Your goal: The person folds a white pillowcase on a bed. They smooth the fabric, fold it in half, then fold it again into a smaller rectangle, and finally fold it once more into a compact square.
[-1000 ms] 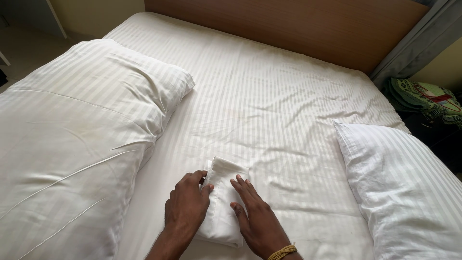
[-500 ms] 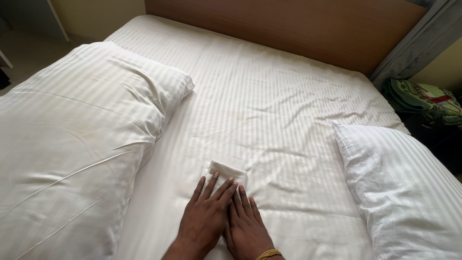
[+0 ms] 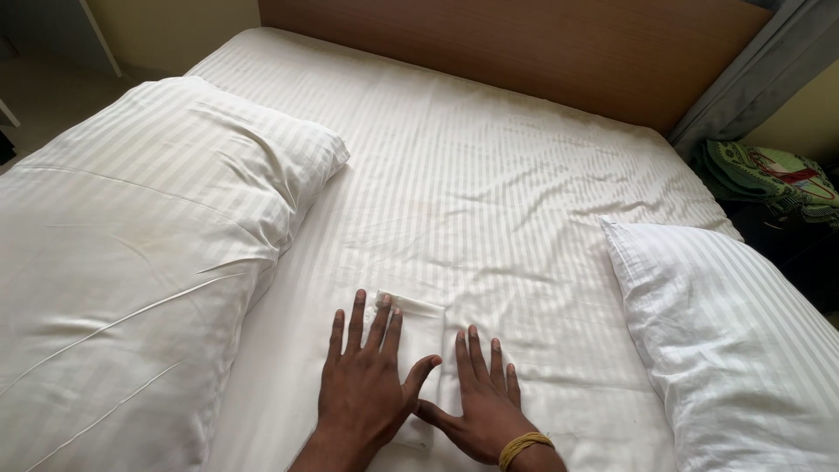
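A small folded white cloth [image 3: 424,328] lies on the striped white bed sheet [image 3: 489,175] near the bottom middle of the view. My left hand [image 3: 367,385] rests flat on the cloth's left part, fingers spread. Just to the right, my right hand [image 3: 481,398] lies flat on the cloth's right edge and the sheet, with a yellow band at the wrist. The two thumbs nearly touch. Neither hand grips anything.
A large striped white pillow [image 3: 131,262] fills the left side. A second white pillow [image 3: 734,341] lies at the right. A wooden headboard [image 3: 542,52] runs along the far edge. A green patterned cloth [image 3: 769,175] sits beyond the bed's right side.
My hands slid apart from close together on the cloth and now press flat side by side. The cloth lies flatter than a second ago, when both hands were curled around it.
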